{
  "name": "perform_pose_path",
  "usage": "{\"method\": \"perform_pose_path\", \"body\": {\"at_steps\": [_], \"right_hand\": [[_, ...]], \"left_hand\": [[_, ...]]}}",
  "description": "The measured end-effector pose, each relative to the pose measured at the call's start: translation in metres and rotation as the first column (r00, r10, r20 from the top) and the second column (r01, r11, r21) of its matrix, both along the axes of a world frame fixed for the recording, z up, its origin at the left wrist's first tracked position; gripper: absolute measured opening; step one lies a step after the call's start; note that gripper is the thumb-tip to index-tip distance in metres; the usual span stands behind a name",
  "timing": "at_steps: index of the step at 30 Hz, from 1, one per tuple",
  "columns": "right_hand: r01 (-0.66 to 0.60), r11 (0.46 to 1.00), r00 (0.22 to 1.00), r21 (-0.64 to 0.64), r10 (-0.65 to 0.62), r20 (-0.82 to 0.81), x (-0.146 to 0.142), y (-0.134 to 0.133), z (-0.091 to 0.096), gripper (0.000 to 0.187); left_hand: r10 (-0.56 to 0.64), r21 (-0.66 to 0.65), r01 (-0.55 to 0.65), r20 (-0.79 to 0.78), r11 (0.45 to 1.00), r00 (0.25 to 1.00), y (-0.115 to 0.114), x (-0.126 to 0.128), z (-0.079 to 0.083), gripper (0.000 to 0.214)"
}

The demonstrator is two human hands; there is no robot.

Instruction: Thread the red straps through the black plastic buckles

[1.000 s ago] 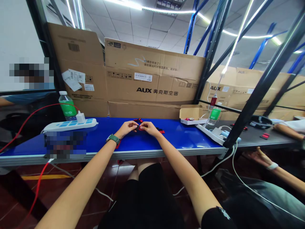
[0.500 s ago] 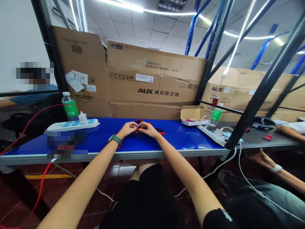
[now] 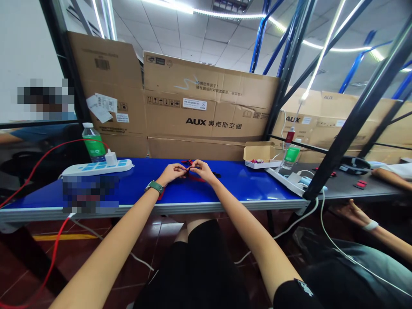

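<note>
Both hands meet over the middle of the blue table (image 3: pixel 244 184), near its far edge; left hand (image 3: pixel 171 172) and right hand (image 3: pixel 202 170) have fingertips drawn together, each pinching one end of a small red-and-black part (image 3: pixel 189 165) held just above the tabletop; finer grip detail too small to tell; more red and black pieces (image 3: pixel 216 174) lie on the table just beside the right hand; green watch (image 3: pixel 153 187) on left wrist; power strip (image 3: pixel 96 168) and green-label bottle (image 3: pixel 91 143) well to the left; open cardboard box (image 3: pixel 260 155) to the right; a co-worker's hand (image 3: pixel 351 210) at the far right, below table level.
</note>
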State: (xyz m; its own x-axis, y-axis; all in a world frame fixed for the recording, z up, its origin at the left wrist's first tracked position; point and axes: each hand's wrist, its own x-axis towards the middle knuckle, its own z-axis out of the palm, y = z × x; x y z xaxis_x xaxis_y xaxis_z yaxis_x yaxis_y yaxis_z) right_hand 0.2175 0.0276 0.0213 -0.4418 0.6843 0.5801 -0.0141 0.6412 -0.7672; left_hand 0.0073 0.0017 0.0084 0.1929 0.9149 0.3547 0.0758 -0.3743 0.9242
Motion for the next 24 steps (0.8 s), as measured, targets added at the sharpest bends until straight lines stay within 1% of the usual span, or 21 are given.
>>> {"method": "perform_pose_path", "body": {"at_steps": [3, 6, 8, 10, 14, 18, 22, 24], "right_hand": [[0.015, 1.000, 0.999, -0.009, -0.014, 0.045, 0.001, 0.002, 0.000, 0.026], [0.036, 0.999, 0.990, 0.017, -0.038, 0.135, 0.001, 0.000, 0.000, 0.023], [0.068, 0.997, 0.983, 0.036, -0.073, 0.167, 0.000, -0.001, 0.000, 0.021], [0.114, 0.993, 0.980, 0.032, -0.118, 0.162, -0.002, -0.002, -0.003, 0.023], [0.183, 0.982, 0.973, -0.043, -0.175, 0.150, -0.006, -0.001, -0.012, 0.035], [0.176, 0.981, 0.972, -0.086, -0.159, 0.172, -0.007, -0.001, -0.017, 0.036], [0.155, 0.980, 0.983, -0.126, -0.139, 0.122, -0.007, 0.000, -0.017, 0.037], [0.141, 0.978, 0.987, -0.153, -0.128, 0.092, -0.007, 0.000, -0.016, 0.040]], "left_hand": [[0.002, 0.004, -0.002, -0.019, 1.000, 1.000, 0.002, -0.001, -0.001, 0.055], [0.006, 0.022, -0.006, -0.028, 1.000, 1.000, 0.002, -0.001, -0.001, 0.053], [0.017, 0.032, -0.016, -0.033, 0.999, 0.999, 0.002, -0.001, -0.001, 0.053], [0.018, 0.040, -0.016, -0.049, 0.999, 0.999, 0.002, -0.001, -0.001, 0.053], [0.012, 0.041, -0.009, -0.078, 0.999, 0.997, 0.004, 0.000, -0.002, 0.051], [0.003, 0.054, 0.003, -0.106, 0.999, 0.994, 0.007, 0.001, -0.004, 0.049], [0.013, 0.120, 0.003, -0.133, 0.993, 0.991, 0.005, 0.001, -0.002, 0.047], [-0.003, 0.126, 0.019, -0.130, 0.992, 0.991, 0.002, 0.000, -0.001, 0.047]]}}
